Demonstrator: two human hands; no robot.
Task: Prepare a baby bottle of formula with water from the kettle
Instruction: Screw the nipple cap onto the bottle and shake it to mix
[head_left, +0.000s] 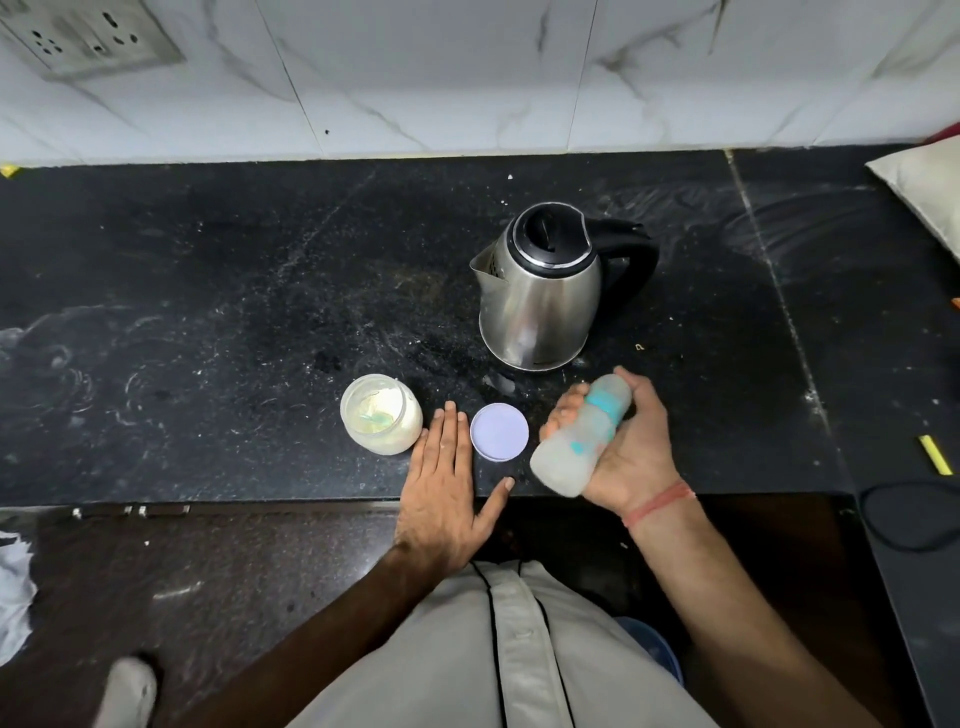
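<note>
While the left hand (447, 483) rests flat on the desk (208, 312) between jar (381, 413) and lid (499, 433), the right hand (631, 452) grips the blurred, tilted bottle (581, 435) below the kettle (540, 286). Mixing seems underway; next, likely setting it upright.

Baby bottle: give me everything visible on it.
The baby bottle is translucent, frosted plastic by its look, with teal markings on the side and a teal band nearer its far end. It is blurred, so cap and contents cannot be told. It lies tilted, base toward the person, top toward the kettle. The right hand grips it above the black counter's front edge, right of the round lid.
</note>
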